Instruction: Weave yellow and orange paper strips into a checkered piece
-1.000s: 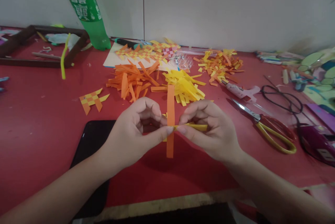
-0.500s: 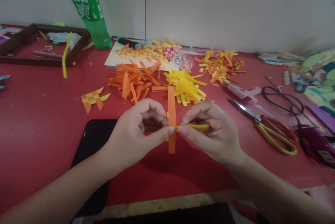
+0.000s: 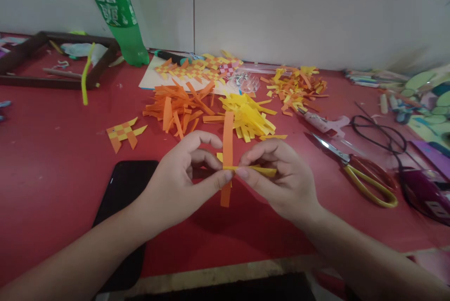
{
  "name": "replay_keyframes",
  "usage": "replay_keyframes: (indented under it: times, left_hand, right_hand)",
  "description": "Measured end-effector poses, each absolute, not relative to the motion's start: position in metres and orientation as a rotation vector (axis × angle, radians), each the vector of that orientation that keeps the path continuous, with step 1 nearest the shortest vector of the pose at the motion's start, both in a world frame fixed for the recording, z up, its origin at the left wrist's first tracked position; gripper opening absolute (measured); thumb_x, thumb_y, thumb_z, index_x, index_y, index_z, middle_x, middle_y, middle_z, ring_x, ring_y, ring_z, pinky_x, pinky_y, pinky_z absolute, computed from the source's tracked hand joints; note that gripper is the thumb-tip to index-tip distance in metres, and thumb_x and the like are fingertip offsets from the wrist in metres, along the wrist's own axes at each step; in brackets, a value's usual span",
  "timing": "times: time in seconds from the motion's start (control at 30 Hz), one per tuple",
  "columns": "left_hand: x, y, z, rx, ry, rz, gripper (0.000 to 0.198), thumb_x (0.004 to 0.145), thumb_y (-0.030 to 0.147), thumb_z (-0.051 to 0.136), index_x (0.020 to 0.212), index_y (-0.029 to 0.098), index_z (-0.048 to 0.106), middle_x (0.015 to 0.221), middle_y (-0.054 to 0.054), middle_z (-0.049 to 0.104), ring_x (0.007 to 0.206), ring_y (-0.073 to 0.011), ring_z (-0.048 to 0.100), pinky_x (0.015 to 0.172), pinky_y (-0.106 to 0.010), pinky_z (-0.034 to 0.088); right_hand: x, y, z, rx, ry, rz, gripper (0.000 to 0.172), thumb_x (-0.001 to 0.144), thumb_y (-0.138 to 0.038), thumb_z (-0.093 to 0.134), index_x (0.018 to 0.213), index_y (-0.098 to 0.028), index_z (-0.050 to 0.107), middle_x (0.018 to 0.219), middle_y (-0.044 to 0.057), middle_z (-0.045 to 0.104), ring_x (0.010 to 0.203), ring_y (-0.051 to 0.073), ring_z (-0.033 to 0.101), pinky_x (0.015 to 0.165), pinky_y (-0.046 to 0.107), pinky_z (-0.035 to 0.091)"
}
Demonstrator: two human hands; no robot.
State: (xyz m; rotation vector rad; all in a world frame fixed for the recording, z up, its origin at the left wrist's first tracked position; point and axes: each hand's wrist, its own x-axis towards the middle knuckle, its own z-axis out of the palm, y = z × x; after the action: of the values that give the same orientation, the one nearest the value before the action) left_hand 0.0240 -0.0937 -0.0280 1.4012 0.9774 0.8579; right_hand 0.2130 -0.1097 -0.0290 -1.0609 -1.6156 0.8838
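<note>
Between my two hands, above the table's front part, an orange paper strip (image 3: 228, 139) stands upright with a yellow paper strip (image 3: 264, 170) crossing it. My left hand (image 3: 191, 176) pinches the crossing between thumb and fingers. With thumb and fingertips, my right hand (image 3: 281, 176) pinches the yellow strip just right of the orange one. A bit of yellow paper shows behind the orange strip; my fingers hide part of the crossing. Beyond my hands lie a pile of orange strips (image 3: 179, 106) and a pile of yellow strips (image 3: 251, 116). A woven paper fish (image 3: 123, 133) lies to the left.
A black phone (image 3: 123, 198) lies under my left forearm. Scissors (image 3: 355, 169), a glue gun (image 3: 325, 125) with its cord and a purple device (image 3: 425, 193) are on the right. At the back stand a green bottle (image 3: 116, 15) and a brown frame (image 3: 38, 80); paper scraps (image 3: 298, 87) lie nearby.
The orange strip has tilted slightly and shifted a little left with my hands. The yellow strip now lies across its front. The whole view has moved slightly.
</note>
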Motion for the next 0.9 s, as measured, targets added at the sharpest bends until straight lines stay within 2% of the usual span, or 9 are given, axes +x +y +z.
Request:
replay_keyframes:
  times: [0.2,0.47,0.7,0.83,0.9]
  left_hand:
    - [0.0237,-0.0943,-0.0259,1.396,1.005,0.796,0.033,0.082,0.031,0.070,0.103,0.027,0.045,0.068,0.008,0.057,0.058,-0.0077,0.054,0.052,-0.016,0.041]
    - [0.0235,-0.0925,-0.0270,1.347,0.967,0.763,0.034,0.082,0.029,0.071,0.103,0.025,0.045,0.068,0.008,0.059,0.062,-0.0082,0.058,0.057,-0.017,0.044]
    - [0.0242,-0.0904,-0.0270,1.354,1.007,0.778,0.038,0.081,0.033,0.071,0.109,0.023,0.048,0.071,0.005,0.063,0.065,-0.0110,0.061,0.054,-0.018,0.044]
    - [0.0244,-0.0887,-0.0270,1.374,1.021,0.848,0.038,0.081,0.031,0.071,0.109,0.022,0.047,0.066,0.007,0.060,0.062,-0.0100,0.059,0.054,-0.017,0.044]
    - [0.0239,-0.0866,-0.0273,1.338,1.051,0.908,0.041,0.080,0.031,0.072,0.111,0.022,0.046,0.065,0.007,0.060,0.057,-0.0091,0.057,0.051,-0.017,0.043]
  right_hand:
    - [0.2132,-0.1105,-0.0285,-1.055,-1.608,0.928,0.017,0.080,-0.013,0.070,0.086,-0.020,0.056,0.076,-0.003,0.062,0.063,0.006,0.060,0.055,0.016,0.048]
    - [0.2156,-0.1082,-0.0283,-1.058,-1.602,0.969,0.018,0.080,-0.014,0.071,0.087,-0.020,0.056,0.075,-0.003,0.062,0.063,0.006,0.059,0.054,0.016,0.047]
    - [0.2144,-0.1077,-0.0286,-1.065,-1.630,0.966,0.014,0.081,-0.015,0.070,0.085,-0.019,0.057,0.074,-0.003,0.063,0.061,0.006,0.059,0.054,0.016,0.047]
    - [0.2159,-0.1056,-0.0314,-1.084,-1.599,0.981,0.013,0.081,-0.021,0.072,0.085,-0.020,0.059,0.078,-0.001,0.064,0.067,0.009,0.062,0.059,0.019,0.051]
    - [0.2185,-0.1019,-0.0352,-1.125,-1.506,0.990,0.011,0.085,-0.028,0.067,0.087,-0.020,0.060,0.080,-0.001,0.063,0.069,0.010,0.063,0.063,0.022,0.052]
